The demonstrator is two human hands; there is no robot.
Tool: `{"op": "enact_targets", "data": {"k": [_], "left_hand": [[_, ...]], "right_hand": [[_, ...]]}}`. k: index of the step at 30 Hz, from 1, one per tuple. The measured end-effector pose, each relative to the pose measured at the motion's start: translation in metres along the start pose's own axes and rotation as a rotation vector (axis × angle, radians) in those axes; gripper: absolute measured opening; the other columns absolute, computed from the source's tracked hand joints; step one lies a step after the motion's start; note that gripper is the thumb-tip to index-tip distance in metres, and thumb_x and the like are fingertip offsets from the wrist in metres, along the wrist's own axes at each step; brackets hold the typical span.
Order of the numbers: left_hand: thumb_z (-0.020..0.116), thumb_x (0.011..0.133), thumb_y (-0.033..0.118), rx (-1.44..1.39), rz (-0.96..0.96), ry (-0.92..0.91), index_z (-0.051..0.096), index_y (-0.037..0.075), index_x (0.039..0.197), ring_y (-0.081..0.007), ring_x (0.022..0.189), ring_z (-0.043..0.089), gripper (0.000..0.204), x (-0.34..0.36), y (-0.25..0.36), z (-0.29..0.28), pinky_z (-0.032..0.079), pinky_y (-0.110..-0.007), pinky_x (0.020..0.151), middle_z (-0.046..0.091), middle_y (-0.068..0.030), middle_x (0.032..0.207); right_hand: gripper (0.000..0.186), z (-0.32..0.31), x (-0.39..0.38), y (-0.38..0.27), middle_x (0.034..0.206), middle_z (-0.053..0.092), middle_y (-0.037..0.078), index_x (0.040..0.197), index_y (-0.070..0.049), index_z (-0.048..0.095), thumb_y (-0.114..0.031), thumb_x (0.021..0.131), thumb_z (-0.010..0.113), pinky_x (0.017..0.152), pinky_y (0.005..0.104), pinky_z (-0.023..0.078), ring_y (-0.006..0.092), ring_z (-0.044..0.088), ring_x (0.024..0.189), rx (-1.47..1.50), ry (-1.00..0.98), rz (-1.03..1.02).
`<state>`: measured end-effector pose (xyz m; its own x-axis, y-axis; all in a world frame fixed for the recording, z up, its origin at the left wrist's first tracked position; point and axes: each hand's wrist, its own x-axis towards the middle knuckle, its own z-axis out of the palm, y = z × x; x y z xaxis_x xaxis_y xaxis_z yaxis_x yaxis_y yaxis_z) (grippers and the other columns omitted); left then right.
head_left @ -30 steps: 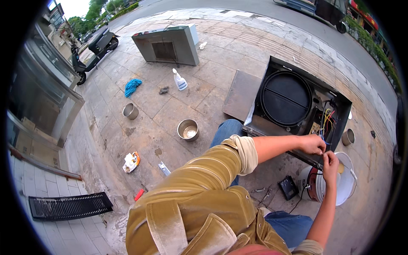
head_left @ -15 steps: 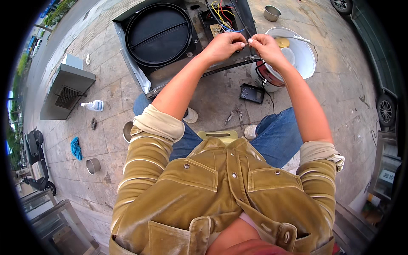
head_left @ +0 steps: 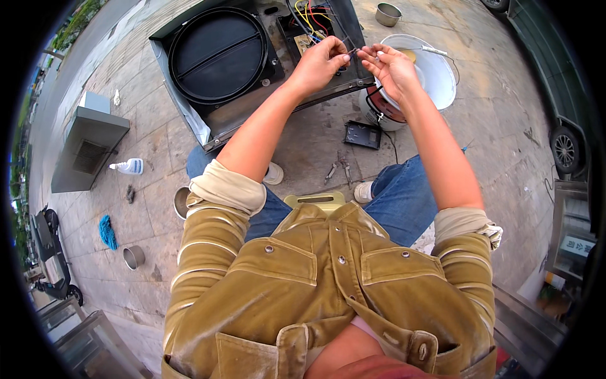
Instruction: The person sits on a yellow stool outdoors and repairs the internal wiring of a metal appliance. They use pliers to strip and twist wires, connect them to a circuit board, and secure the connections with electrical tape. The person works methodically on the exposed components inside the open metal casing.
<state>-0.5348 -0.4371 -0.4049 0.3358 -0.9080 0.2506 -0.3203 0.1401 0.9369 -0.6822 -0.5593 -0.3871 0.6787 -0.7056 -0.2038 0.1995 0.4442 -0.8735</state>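
Wires in yellow and red rise from the right-hand part of a black metal box, which lies open before us at the top of the head view. Our left hand reaches over its near edge — thumb and forefinger pinched together on what looks like a thin dark lead. Our right hand is just beside it, fingers loosely curled and partly spread, the tips close to that lead; whether they touch it, we cannot tell. A large black ring takes up the left part of the box.

Just beyond our right hand we see a white bucket, and near it a small dark tray on the paving. A couple of metal tools lie between our shoes. Farther to our left are a spray bottle, a blue cloth and a steel cup — all well apart from the box — with a grey metal cabinet behind the bottle.
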Motion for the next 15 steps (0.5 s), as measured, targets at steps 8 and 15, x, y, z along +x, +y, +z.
{"op": "enact_targets", "data": {"k": [8,15], "left_hand": [[0.059,0.094,0.010,-0.165,-0.043,0.049,0.054,0.000,0.095,-0.0093,0.069,0.057,0.011,0.011,-0.001,0.008,0.048,-0.024,0.065,0.065,-0.0048,0.085],[0.046,0.099,0.008,-0.383,-0.059,0.109,0.046,0.001,0.102,-0.0187,0.087,0.069,0.008,0.006,0.001,0.007,0.053,-0.028,0.070,0.065,-0.0109,0.094]], "right_hand": [[0.016,0.024,0.011,-0.001,0.114,0.065,0.016,0.112,-0.003,0.053,-0.003,0.098,0.045,0.083,0.0376,0.053,0.0262,0.063,0.104,0.264,0.024,-0.113],[0.011,0.048,-0.016,0.002,0.109,0.067,0.016,0.106,-0.004,0.056,-0.004,0.097,0.049,0.080,0.0398,0.055,0.0241,0.064,0.094,0.337,0.008,-0.305]]}}
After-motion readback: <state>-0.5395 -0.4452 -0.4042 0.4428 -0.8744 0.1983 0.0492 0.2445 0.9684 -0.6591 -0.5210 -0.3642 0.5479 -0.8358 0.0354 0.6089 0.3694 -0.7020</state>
